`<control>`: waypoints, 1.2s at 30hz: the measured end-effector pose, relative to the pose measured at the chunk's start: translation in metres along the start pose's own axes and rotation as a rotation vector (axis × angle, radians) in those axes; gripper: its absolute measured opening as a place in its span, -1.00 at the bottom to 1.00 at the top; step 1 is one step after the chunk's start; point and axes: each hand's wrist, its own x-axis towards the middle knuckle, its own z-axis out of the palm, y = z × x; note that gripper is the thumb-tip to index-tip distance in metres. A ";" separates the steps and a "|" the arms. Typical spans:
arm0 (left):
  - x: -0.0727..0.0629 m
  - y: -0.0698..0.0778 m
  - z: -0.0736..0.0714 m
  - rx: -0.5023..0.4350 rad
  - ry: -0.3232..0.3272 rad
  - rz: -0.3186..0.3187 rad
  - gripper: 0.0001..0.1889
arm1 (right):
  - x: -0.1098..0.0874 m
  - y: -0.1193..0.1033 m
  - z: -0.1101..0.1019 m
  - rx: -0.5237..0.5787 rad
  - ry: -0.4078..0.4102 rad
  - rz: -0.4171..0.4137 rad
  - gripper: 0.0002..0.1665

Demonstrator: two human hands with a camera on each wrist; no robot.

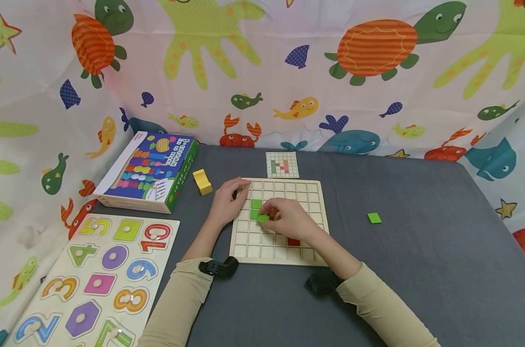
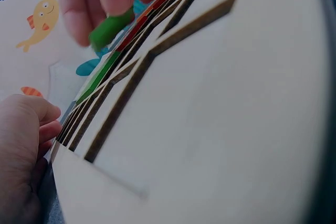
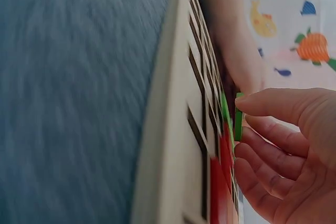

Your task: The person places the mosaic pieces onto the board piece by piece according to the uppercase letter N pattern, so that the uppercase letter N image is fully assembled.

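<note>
A square wooden grid board (image 1: 279, 256) lies on the grey table. My left hand (image 1: 227, 202) holds its far left corner, thumb and fingers at the edge. Between thumb and fingers of my right hand (image 1: 290, 218) is pinched a small green square tile (image 1: 263, 219), tilted close over the board; the same tile (image 3: 239, 116) appears edge-on in the right wrist view. Green tiles (image 1: 256, 204) sit in grid cells just beyond it. A red tile (image 1: 293, 242) shows below my right hand, which hides part of the grid.
Behind the board lies a pattern card (image 1: 282, 165) with coloured squares. A loose green tile (image 1: 374, 218) is on the right. Yellow blocks (image 1: 202, 181), a game box (image 1: 147, 168) and a number puzzle board (image 1: 127, 262) are on the left. A printed cloth (image 1: 262, 130) stands behind.
</note>
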 end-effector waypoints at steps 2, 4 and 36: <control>0.000 0.001 0.001 -0.002 0.002 0.002 -0.71 | 0.001 -0.004 0.005 0.000 -0.017 -0.014 -0.72; 0.000 0.001 0.001 -0.004 0.001 -0.001 -0.71 | 0.002 -0.007 0.008 -0.009 -0.029 -0.022 -0.72; -0.001 0.001 0.000 -0.021 -0.006 -0.019 -0.70 | -0.038 0.029 -0.036 0.082 0.116 0.142 -0.80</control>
